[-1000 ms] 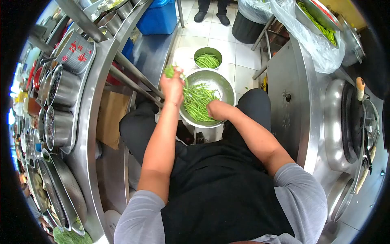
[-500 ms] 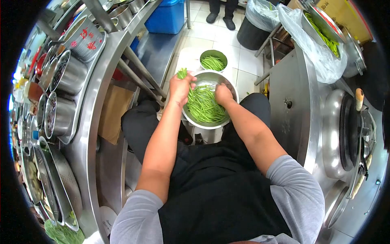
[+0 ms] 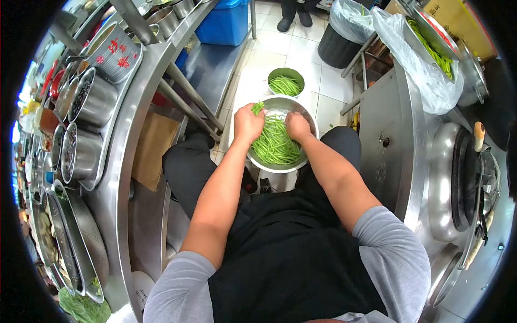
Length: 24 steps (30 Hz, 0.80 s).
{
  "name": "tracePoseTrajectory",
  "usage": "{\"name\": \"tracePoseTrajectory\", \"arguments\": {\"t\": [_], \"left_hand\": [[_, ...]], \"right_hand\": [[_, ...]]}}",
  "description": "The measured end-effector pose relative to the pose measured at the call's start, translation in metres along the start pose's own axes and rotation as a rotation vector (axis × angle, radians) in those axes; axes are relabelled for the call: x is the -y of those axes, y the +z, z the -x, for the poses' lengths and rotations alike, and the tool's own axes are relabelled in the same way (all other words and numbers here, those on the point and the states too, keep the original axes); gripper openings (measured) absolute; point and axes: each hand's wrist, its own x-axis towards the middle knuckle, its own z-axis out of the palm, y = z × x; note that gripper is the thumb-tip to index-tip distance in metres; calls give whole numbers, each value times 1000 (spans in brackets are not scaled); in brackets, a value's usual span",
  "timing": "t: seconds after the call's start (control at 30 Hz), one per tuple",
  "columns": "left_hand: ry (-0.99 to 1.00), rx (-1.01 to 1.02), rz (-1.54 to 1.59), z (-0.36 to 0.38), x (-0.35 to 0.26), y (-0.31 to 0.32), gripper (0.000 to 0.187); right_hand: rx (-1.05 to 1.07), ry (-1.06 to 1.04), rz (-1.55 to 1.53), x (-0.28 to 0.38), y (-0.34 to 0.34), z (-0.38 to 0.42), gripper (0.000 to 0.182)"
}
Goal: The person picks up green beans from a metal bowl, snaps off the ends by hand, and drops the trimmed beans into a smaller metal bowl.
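- Green beans (image 3: pixel 277 144), long and thin, are lying heaped in a round stainless-steel colander bowl (image 3: pixel 301 161) that is sitting low between the seated person's knees.
- Far to the left, round steel canisters (image 3: pixel 97 99) are standing in a row on a curved steel counter (image 3: pixel 126 161).
- Over the bowl's left rim, the left hand (image 3: pixel 248 123) is clenching a small bunch of beans (their tips are sticking out above the knuckles).
- Just beside it, the right hand (image 3: pixel 297 126) is pressing into the heap with fingers curled; whether it is gripping any beans I cannot tell.
- Beyond the bowl, a smaller green bowl (image 3: pixel 286 82) is holding more beans on the white tiled floor (image 3: pixel 280 43).
- At the right, a steel stove unit (image 3: pixel 388 140) is standing.
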Motion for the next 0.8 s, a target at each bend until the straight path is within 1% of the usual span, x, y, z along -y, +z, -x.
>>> {"name": "tracePoseTrajectory", "arguments": {"t": [0.03, 0.07, 0.1, 0.13, 0.2, 0.23, 0.3, 0.33, 0.37, 0.4, 0.43, 0.5, 0.53, 0.57, 0.6, 0.63, 0.67, 0.7, 0.73, 0.77, 0.8], "left_hand": [[0, 1, -1, 0, 0, 1, 26], [-18, 15, -31, 0, 0, 2, 26], [-36, 27, -61, -1, -1, 1, 26], [-36, 23, -61, 0, -3, 1, 26], [36, 54, -221, 3, -5, 3, 26], [31, 53, -219, 2, 0, 8, 26], [224, 42, -236, -2, 17, 24, 26], [303, 100, -214, 0, 11, 22, 25], [305, 109, -211, 1, 9, 26, 25], [261, 180, -140, 1, 6, 30, 24], [218, 251, -71, 0, 2, 34, 23], [215, 308, -51, 0, -2, 35, 23], [203, 354, -31, 0, -3, 35, 23], [205, 355, -35, 1, -3, 35, 23], [127, 342, 95, 3, -4, 36, 24], [49, 327, 226, 4, -4, 37, 25], [49, 328, 226, 3, -3, 36, 25], [-109, 352, 481, 2, -9, 30, 27], [-269, 372, 734, 0, -14, 25, 29], [-269, 376, 734, -2, -18, 19, 29], [-309, 365, 834, -3, -19, 14, 29]], "right_hand": [[0, 1, -1, 3, -2, 0, 10], [-29, 5, -75, 6, -5, 1, 8], [-59, 6, -149, 15, -15, 2, 7], [-59, 2, -150, 24, -26, 2, 7], [-22, -118, -159, 41, -51, 3, 7], [-17, -120, -158, 49, -66, 6, 7], [9, -209, -119, 62, -96, 16, 8], [12, -202, -118, 67, -109, 21, 8], [-11, -218, -202, 71, -123, 26, 5], [-38, -232, -285, 70, -130, 29, 3], [-46, -222, -285, 64, -131, 30, 3], [67, -55, -759, 59, -137, 31, 4], [60, -53, -764, 56, -143, 32, 4], [133, 8, -1074, 51, -152, 33, 6], [212, 73, -1381, 49, -157, 33, 10], [213, 73, -1382, 46, -155, 34, 10], [192, 20, -1262, 44, -152, 37, 15], [168, -31, -1140, 41, -151, 41, 20], [215, 17, -789, 46, -162, 53, 28], [212, 20, -789, 46, -159, 58, 28], [216, 36, -899, 46, -152, 63, 32]]}}
